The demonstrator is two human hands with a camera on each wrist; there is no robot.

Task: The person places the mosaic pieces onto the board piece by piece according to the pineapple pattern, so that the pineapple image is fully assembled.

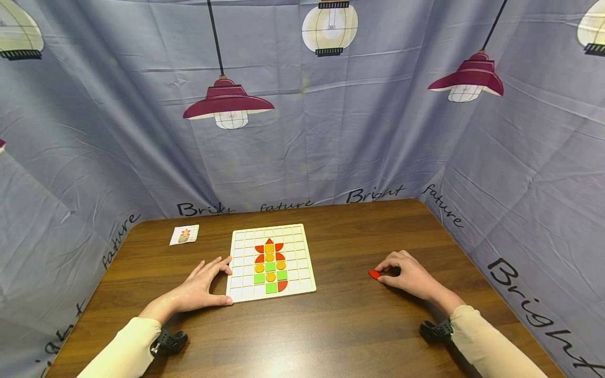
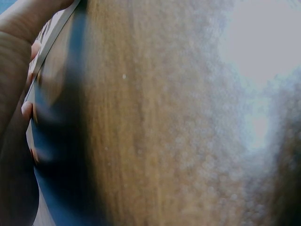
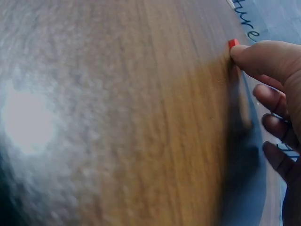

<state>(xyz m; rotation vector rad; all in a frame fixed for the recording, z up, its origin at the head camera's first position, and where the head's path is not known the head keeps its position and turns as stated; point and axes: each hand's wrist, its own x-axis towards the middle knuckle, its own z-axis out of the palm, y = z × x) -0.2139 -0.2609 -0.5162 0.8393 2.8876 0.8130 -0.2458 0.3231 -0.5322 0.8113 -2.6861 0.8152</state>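
Observation:
A pale square grid board (image 1: 301, 268) lies on the table, left of the middle. On it, red, orange and green tiles form a pineapple-like figure, with a red tile (image 1: 282, 286) at its lower right. My left hand (image 1: 203, 287) rests at the board's left side, its thumb by the lower left corner and its fingertips on the left edge. Out to the right, my right hand (image 1: 410, 275) pinches a small red tile (image 1: 373, 274) between thumb and forefinger, low over the table. In the right wrist view, only a bit of that red tile (image 3: 233, 43) shows past the thumb.
A small white card (image 1: 184, 234) printed with a similar coloured figure lies at the back left of the brown wooden table (image 1: 354, 226). A blue-grey curtain (image 1: 307, 147) with printed lamps and lettering hangs behind and around the table.

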